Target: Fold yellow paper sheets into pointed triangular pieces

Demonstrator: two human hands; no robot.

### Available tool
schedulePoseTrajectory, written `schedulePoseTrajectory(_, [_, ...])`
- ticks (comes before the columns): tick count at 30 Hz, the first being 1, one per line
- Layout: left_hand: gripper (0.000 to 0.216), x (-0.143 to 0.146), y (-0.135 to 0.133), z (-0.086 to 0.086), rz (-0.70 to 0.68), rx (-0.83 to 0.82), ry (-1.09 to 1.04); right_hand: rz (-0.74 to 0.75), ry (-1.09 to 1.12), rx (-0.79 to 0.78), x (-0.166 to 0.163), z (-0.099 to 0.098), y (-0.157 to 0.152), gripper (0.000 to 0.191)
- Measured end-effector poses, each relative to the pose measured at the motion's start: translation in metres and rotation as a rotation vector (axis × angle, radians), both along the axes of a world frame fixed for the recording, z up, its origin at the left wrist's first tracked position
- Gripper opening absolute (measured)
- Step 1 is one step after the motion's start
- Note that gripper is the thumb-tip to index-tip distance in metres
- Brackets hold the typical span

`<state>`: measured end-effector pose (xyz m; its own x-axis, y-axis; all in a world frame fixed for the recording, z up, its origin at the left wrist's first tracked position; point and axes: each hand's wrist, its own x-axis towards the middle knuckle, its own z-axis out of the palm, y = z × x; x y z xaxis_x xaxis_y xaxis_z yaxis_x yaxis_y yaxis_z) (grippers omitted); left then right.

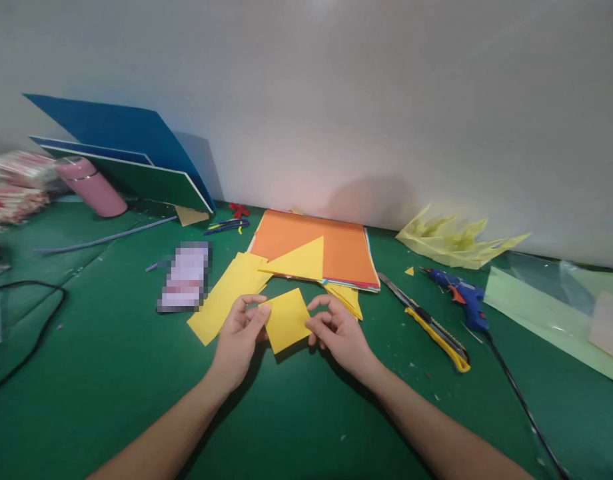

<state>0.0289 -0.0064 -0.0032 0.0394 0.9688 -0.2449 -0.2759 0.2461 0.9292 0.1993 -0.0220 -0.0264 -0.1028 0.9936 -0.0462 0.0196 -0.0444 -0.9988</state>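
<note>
A small yellow paper square (287, 321) is held just above the green table (111, 380). My left hand (239, 337) pinches its left edge, and my right hand (339, 330) pinches its right edge. Behind it lie a yellow paper strip (226, 293) and a yellow paper triangle (301, 261), the triangle resting on an orange paper stack (341, 250). More yellow pieces (349, 298) stick out from under that stack at its near right corner.
A yellow utility knife (431, 327) and a blue glue gun (461, 297) with its black cord lie to the right. Yellow scraps (451, 241) and clear plastic sheets (561, 307) sit far right. Blue and green boards (131, 160), a pink bottle (91, 187) and a blurred card (186, 277) are at left.
</note>
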Motion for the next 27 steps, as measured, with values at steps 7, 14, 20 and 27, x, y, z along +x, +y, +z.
schedulePoseTrajectory(7, [0.049,0.0,0.0,0.002,-0.036,-0.02,-0.021,-0.046,-0.28,0.357,0.004,-0.002,-0.003,0.028])
schedulePoseTrajectory(14, [0.056,-0.003,-0.001,-0.001,-0.111,0.0,-0.003,-0.021,-0.227,0.268,0.006,-0.004,-0.004,0.036])
schedulePoseTrajectory(20, [0.047,-0.006,0.0,-0.008,-0.122,0.133,0.033,0.129,-0.03,0.133,0.006,-0.007,-0.006,0.056])
schedulePoseTrajectory(27, [0.042,-0.004,-0.003,-0.008,-0.147,0.179,0.021,0.187,0.076,0.144,0.007,-0.001,-0.007,0.06])
